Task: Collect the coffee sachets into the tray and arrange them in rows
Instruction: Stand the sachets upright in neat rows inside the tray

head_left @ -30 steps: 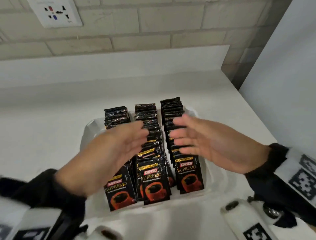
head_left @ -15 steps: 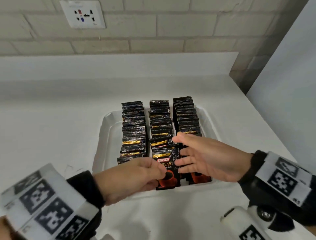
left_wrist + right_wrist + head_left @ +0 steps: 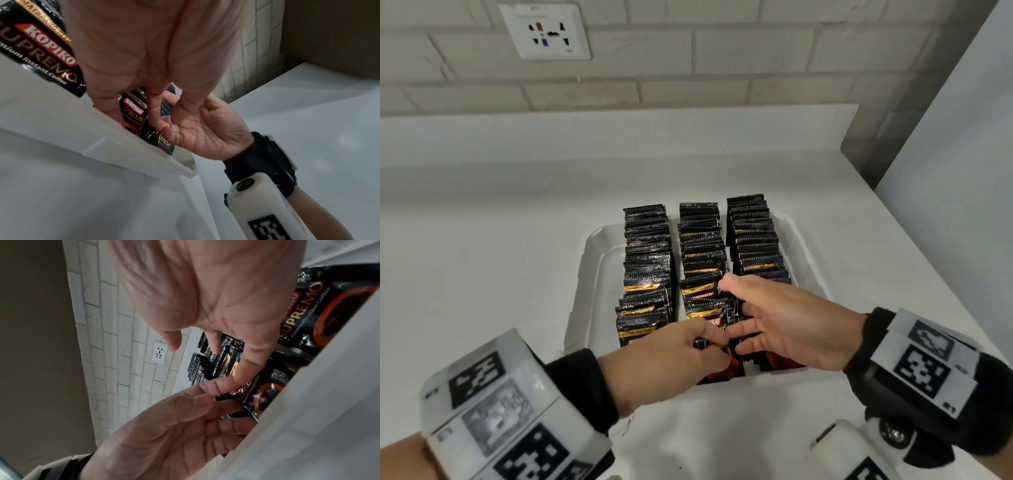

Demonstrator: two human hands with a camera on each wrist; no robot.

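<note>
Although our hands cover the near end of the white tray [image 3: 582, 284], we can see the coffee sachets [image 3: 647, 260] standing inside it in three rows that run away from us, on the white counter [image 3: 482, 260]. Our left hand [image 3: 671, 356] reaches over the near rim to the front sachet of the middle row [image 3: 734, 363], its fingers curled onto the packet; whether they truly pinch it we cannot tell, since the fingertips are hidden from the head view and crowded in the wrist views. Our right hand [image 3: 784, 329] lies above the right row, fingers straight and slightly spread, their tips meeting the left hand's fingers (the palm faces left). The front sachets of the right row are mostly hidden beneath it. On the brick wall behind sits a wall socket [image 3: 544, 32].
</note>
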